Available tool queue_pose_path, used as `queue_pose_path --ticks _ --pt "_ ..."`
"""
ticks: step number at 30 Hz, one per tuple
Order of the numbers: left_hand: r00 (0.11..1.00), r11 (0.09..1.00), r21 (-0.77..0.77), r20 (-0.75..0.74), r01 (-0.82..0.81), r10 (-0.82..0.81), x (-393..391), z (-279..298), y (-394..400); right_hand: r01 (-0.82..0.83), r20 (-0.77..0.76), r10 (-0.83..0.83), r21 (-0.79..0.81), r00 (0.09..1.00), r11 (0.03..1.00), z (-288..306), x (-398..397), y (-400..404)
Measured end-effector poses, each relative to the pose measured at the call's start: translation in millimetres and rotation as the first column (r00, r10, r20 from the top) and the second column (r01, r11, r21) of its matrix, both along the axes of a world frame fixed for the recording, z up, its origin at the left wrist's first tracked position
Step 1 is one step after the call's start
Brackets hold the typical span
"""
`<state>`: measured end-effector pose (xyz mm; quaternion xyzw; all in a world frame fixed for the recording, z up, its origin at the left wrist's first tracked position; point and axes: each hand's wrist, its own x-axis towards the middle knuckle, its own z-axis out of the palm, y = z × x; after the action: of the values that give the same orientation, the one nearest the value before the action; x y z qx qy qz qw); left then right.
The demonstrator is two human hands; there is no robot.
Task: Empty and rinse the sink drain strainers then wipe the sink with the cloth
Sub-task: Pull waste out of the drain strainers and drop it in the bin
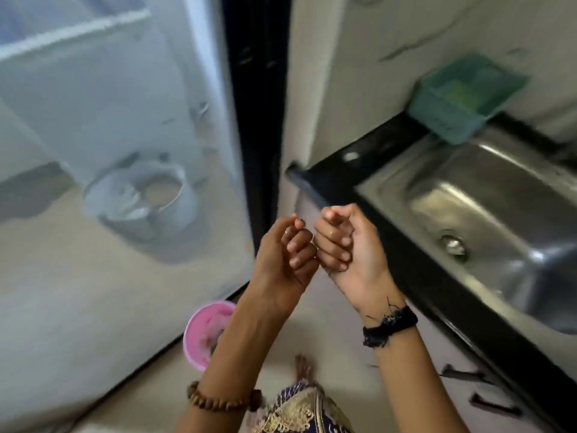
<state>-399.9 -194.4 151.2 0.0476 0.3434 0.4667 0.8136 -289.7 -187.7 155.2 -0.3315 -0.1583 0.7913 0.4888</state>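
Observation:
A steel sink is set in a black counter at the right. Its round drain strainer sits in the drain at the basin's bottom. My left hand and my right hand are held up together to the left of the counter edge, over the floor. Both have the fingers curled in, knuckles almost touching. I see nothing in either hand; the right fingers look wet. No cloth is in view.
A teal plastic basket stands at the sink's back corner against the wall. A pink bowl lies on the floor below my left forearm. A glass door at the left shows a grey bucket behind it. Cabinet handles sit under the counter.

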Motion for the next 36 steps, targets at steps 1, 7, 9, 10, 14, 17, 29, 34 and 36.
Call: queue_pose_path --ticks 1,7,9,10,14,17,29,34,36 --pt "0.996 0.994 0.056 -0.024 0.089 -0.088 23.5 13.2 7.1 0.074 0.03 -0.075 0.041 0.997 0.996 13.2 24.2 -0.7" --pt "0.699 0.761 0.183 -0.569 0.622 -0.433 186.9 38.8 69.7 0.434 0.397 -0.439 0.107 0.806 0.894 29.2 175.1 21.6" --pt "0.503 0.629 0.201 -0.79 0.751 -0.349 236.1 22.3 96.1 0.483 0.624 -0.44 0.112 0.646 0.869 10.4 224.2 35.0" --pt "0.405 0.556 0.19 -0.866 0.809 -0.294 263.3 9.9 111.4 0.5 0.716 -0.416 0.108 0.56 0.859 -2.1 250.8 43.2" --pt "-0.172 0.272 -0.161 -0.985 0.949 0.017 358.1 -61.2 170.1 0.498 0.951 -0.172 0.022 0.258 0.867 -70.1 341.1 75.5" --pt "-0.394 0.125 -0.376 -0.901 0.918 0.18 405.7 -122.4 189.8 0.373 0.987 0.125 -0.155 0.105 0.915 -134.3 380.1 90.4" --pt "-0.438 -0.192 -0.616 -0.714 0.764 0.547 440.8 -234.4 201.2 -0.019 0.859 0.278 -0.316 -0.43 0.948 -256.4 411.0 113.8" --pt "-0.459 0.081 -0.458 -0.832 0.885 0.311 435.6 -206.0 208.7 0.326 0.974 0.217 -0.183 -0.07 0.927 -218.6 411.5 109.0" --pt "-0.388 0.214 -0.348 -0.903 0.913 0.185 424.3 -179.9 205.4 0.439 0.991 0.083 -0.122 0.105 0.89 -188.2 404.2 104.1"
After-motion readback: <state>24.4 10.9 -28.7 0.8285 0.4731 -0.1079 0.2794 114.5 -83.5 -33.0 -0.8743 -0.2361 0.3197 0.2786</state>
